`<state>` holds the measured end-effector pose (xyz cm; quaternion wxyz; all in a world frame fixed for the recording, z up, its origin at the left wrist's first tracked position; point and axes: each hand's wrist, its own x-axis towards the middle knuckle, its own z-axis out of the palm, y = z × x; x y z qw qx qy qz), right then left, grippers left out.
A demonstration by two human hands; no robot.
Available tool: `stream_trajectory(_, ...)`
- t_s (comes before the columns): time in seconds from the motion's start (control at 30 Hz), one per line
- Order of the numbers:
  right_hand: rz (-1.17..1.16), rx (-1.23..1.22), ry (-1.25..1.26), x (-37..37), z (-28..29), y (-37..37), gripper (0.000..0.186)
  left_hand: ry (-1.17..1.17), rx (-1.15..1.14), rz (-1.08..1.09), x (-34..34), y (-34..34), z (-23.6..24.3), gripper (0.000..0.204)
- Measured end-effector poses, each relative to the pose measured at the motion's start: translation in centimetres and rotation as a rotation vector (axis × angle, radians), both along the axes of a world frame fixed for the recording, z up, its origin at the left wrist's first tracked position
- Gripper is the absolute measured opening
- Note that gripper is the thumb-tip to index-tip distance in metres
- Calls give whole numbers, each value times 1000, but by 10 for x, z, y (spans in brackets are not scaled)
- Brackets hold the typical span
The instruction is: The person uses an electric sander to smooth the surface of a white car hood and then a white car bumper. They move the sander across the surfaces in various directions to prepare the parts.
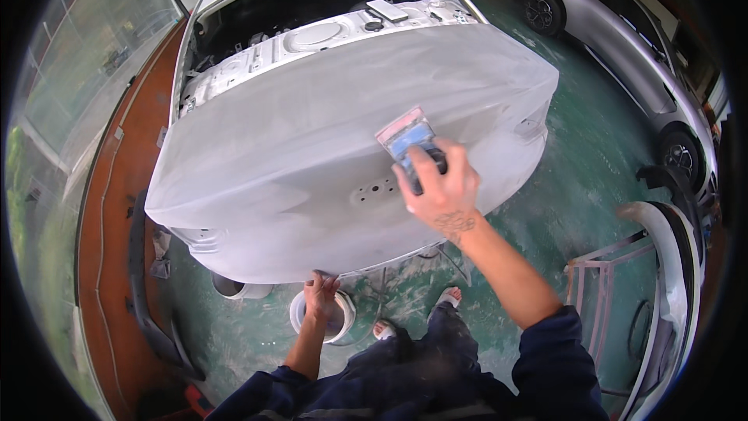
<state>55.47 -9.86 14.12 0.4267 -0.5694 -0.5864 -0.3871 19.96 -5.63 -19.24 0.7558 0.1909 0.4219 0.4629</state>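
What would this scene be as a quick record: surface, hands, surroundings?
Surface: pale grey, curved car trunk lid
Right hand: grips blue and black hand block with pink edge, over trunk lid; contact unclear
Left hand: at trunk lid's lower edge
Below left hand: round white bucket
Upper right: silver car, dark wheels

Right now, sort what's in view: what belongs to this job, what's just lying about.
Apparently in use:
sanding block, in the right hand
grey trunk lid, left hand at its lower edge

Apparently lying about:
flat white object
long dark trim piece
curved white panel
parked silver car
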Motion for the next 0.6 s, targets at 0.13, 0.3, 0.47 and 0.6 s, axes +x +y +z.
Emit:
stream_trajectory(0.13,-26,23,-112,-7,1,7,44,20,47,10,15,-9,33,40)
stream_trajectory(0.3,46,-99,-279,-116,21,37,23,19,61,39,9,-15,37,38)
stream_trajectory(0.47,93,-95,-297,-188,39,68,19,-12,121,-17,10,-9,40,36)
stream_trajectory(0.6,110,-101,-206,-161,60,60,18,34,125,-23,0,-13,43,41)
